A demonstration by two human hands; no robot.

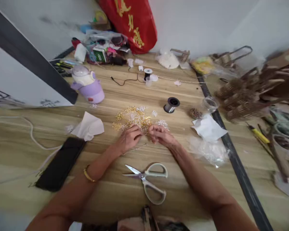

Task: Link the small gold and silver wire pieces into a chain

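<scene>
Gold and silver beads or small findings [137,117] lie in a loose pile on the wooden table. At the pile's near edge is my left hand [130,138], its fingers curled together. My right hand [162,135] faces it a short gap away, thumb and fingers pinched. Whatever either hand holds is too small to make out. A thin chain-like strand [136,148] lies just below my left hand. Closer to me rest scissors [146,178] with pale handles and parted blades. A spool of fine wire [171,105] stands beyond my right hand.
A purple bottle [92,89], a white paper [88,126] and a black phone-like case [61,163] are on the left. To the right are a clear jar [210,105], crumpled plastic bags [214,150] and woven baskets [238,96]. Another spool [147,74] stands farther back.
</scene>
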